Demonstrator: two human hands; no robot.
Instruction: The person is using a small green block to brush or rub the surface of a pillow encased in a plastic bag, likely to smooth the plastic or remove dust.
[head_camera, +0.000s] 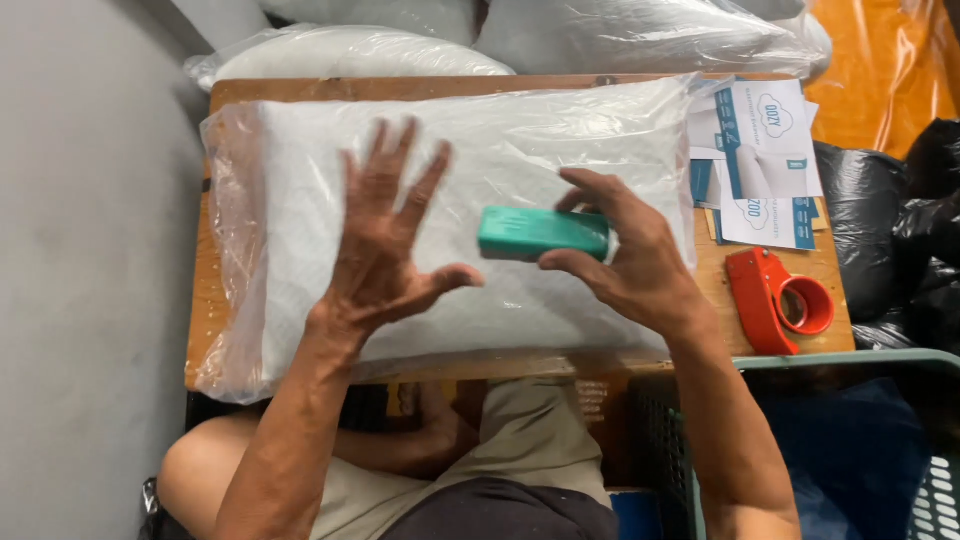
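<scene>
My right hand (640, 262) pinches a green block (543, 232) between thumb and fingers, gripping its right end; the block lies level just above the bagged pillow (450, 160), near the pillow's middle. I cannot tell whether the block touches the plastic.

My left hand (385, 235) is spread wide, fingers fanned, holding nothing. It sits over the pillow just left of the block, thumb tip pointing toward the block's left end, close but apart. Whether my palm presses the plastic I cannot tell.

The pillow, white inside a clear plastic bag, lies flat across a wooden table (775, 285), covering most of it. Loose bag edge hangs off the pillow's left and near sides.

Right of the pillow: a stack of printed white-and-blue cards (765, 150), partly tucked by the pillow's corner. Nearer to me than the cards, a red tape dispenser (780, 300) rests on the table.

Beyond the pillow, more bagged pillows (350, 50) are piled.
</scene>
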